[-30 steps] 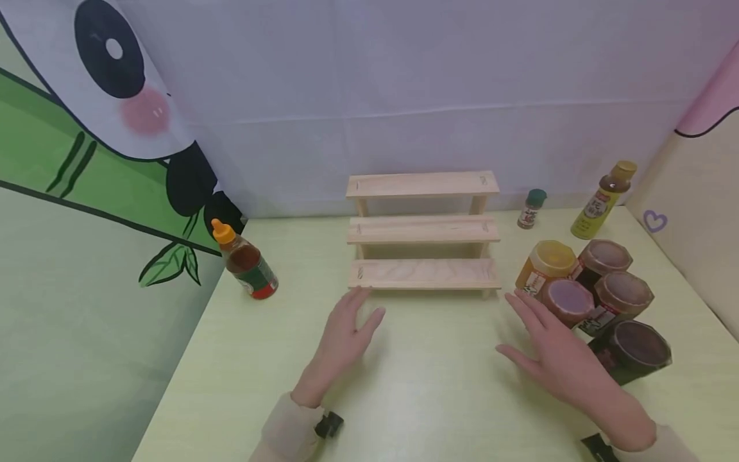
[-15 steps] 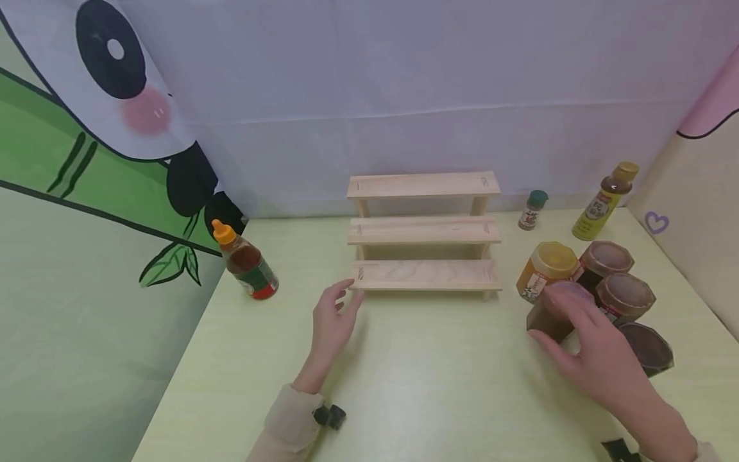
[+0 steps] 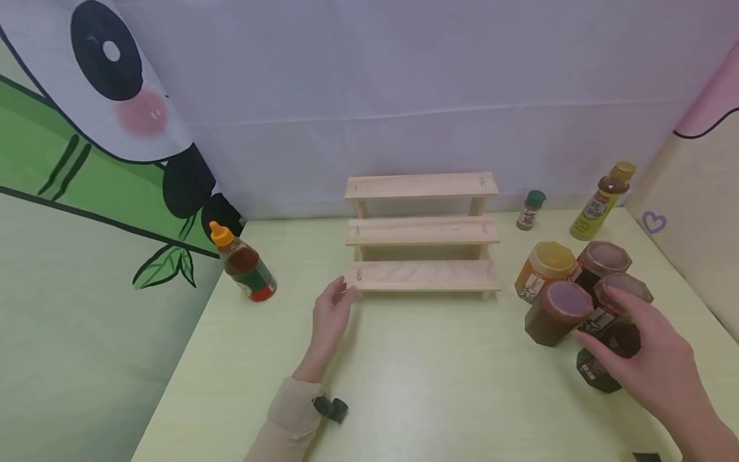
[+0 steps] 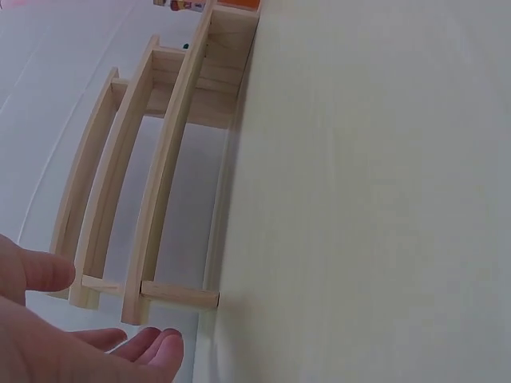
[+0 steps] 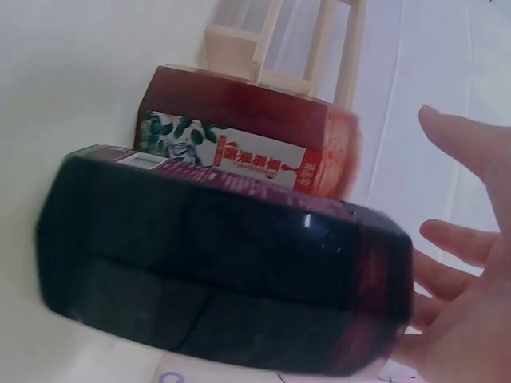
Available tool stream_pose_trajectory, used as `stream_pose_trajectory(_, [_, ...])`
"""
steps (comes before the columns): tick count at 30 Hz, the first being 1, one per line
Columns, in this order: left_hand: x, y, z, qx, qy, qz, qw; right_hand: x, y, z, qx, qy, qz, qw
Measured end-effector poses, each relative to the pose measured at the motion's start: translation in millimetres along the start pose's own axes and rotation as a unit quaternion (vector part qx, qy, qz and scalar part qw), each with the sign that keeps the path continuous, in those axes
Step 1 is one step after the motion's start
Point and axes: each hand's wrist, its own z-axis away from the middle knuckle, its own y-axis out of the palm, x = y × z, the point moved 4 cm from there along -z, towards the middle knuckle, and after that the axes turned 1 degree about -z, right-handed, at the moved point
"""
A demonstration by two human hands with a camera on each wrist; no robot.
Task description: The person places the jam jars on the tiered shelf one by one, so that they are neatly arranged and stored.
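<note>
My left hand [image 3: 330, 321], fingers relaxed, is at the lower left corner of a three-tier wooden shelf [image 3: 424, 276]; whether it touches is unclear. In the left wrist view, the thumb and fingers lie apart around the shelf's end [image 4: 180, 295]. My right hand [image 3: 658, 359] is spread beside and over a dark jar [image 3: 597, 372], partly covering it. The right wrist view has this dark jar [image 5: 215, 255] in front, with the fingers around its lid end and no clear grip. Behind it stands a reddish jar with a white label [image 5: 255, 163].
A purple-lidded jar [image 3: 557, 317], a yellow-lidded jar [image 3: 543, 269] and two brown-lidded jars [image 3: 603, 256] cluster at the right. Behind them stand a green-capped shaker [image 3: 530, 210] and a yellow-labelled bottle [image 3: 600, 205]. An orange-capped squeeze bottle [image 3: 242, 263] stands far left.
My right hand has reached onto the purple-lidded jar, left it, and shifted right to the dark jar. My left hand has drawn slightly left, its fingers closer together beside the shelf corner.
</note>
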Motion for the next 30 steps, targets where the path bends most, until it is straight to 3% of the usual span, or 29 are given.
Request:
stream_pose_trajectory(4, [5.2,1.3,-4.1,0.011,-0.022,0.020,0.9995,-6,-5,7,-0.021,0.037,0.002,0.999])
stream_pose_trajectory(8, [9.5,2.5,-8.2,0.013,-0.041,0.042,0.9982,-14,-7,14,-0.001,0.090,0.010,0.996])
stream_pose_trajectory(12, [11.0,3.6,-11.2,0.012,-0.041,0.067,0.9968,-21,-8,21,0.019,0.127,0.005,0.992])
stream_pose_trajectory(17, [12.5,3.9,-13.7,0.003,-0.037,0.085,0.9957,-31,-8,27,0.031,0.145,-0.010,0.989])
stream_pose_trajectory(26, [18.7,6.1,-18.5,0.004,-0.052,0.064,0.9966,-52,-8,38,0.037,0.163,-0.054,0.984])
stream_pose_trajectory(30, [18.4,5.3,-18.5,0.005,-0.057,0.056,0.9968,-61,-2,48,0.061,0.171,-0.077,0.980])
